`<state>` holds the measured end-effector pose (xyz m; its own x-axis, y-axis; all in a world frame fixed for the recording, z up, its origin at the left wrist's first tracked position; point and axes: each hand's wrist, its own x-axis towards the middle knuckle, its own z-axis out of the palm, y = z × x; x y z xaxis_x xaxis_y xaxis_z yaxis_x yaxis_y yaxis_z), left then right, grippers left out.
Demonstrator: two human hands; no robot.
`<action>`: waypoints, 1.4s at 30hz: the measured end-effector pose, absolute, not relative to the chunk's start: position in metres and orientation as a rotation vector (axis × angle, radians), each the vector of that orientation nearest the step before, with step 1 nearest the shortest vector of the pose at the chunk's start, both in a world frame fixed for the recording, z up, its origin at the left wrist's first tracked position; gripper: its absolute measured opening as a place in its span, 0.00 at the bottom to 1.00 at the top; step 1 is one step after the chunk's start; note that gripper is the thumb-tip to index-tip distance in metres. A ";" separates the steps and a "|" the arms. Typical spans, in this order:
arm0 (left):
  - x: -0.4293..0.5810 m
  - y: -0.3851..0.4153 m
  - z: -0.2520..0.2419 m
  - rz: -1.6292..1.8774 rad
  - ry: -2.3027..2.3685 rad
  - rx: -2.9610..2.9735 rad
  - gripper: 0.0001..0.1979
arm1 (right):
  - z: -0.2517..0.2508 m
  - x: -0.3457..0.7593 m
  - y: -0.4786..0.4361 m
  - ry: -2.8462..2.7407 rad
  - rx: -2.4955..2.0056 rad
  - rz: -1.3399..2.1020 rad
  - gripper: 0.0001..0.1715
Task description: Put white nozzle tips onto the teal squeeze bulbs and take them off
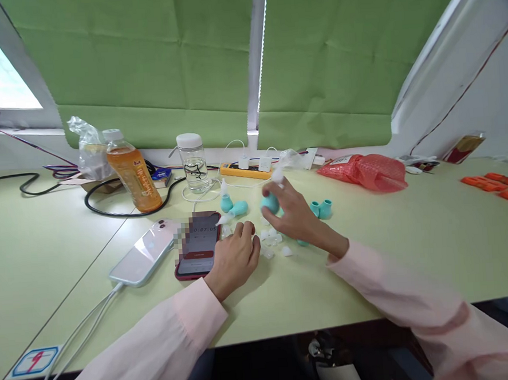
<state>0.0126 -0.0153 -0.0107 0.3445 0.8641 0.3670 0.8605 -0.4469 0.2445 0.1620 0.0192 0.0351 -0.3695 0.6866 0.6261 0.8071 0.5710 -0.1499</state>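
My right hand (294, 213) is raised a little above the table, its fingers closed on a teal rubber bulb (269, 203) with a clear tip. My left hand (236, 257) rests on the table with fingers curled, next to a red phone (199, 245); what it pinches, if anything, is hidden. Between the hands lie several small clear plastic tips (270, 237). Two assembled teal bulbs with tips (232, 207) lie behind the phone. Two bare teal bulbs (322, 209) sit to the right of my right hand.
A pink phone (144, 254) on a white cable lies left of the red one. Behind stand an orange drink bottle (133, 173), a clear jar (193, 162) and a yellow power strip (245, 170). A red plastic bag (365, 172) and orange items (499, 186) lie right.
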 end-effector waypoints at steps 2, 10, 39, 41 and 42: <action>0.009 -0.018 -0.004 0.892 1.501 2.430 0.10 | 0.023 0.172 0.000 -2.170 -1.106 -0.182 0.10; 0.011 -0.013 -0.010 0.968 1.056 1.952 0.17 | -0.018 0.181 -0.031 -2.623 -0.848 -0.152 0.11; 0.006 0.000 -0.021 0.841 1.512 2.608 0.14 | -0.034 0.179 -0.021 -2.055 -1.139 0.182 0.23; 0.005 -0.002 -0.019 0.960 1.313 2.670 0.14 | -0.033 0.179 -0.020 -2.027 -1.123 0.152 0.19; 0.005 -0.003 -0.018 0.997 1.215 2.710 0.14 | -0.032 0.180 -0.020 -2.015 -1.106 0.146 0.18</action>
<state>0.0048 -0.0033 -0.0178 0.4965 0.6739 0.5471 0.6684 -0.6990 0.2543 0.1797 -0.0203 -0.0321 -0.2841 0.7482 0.5996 0.6540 0.6085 -0.4495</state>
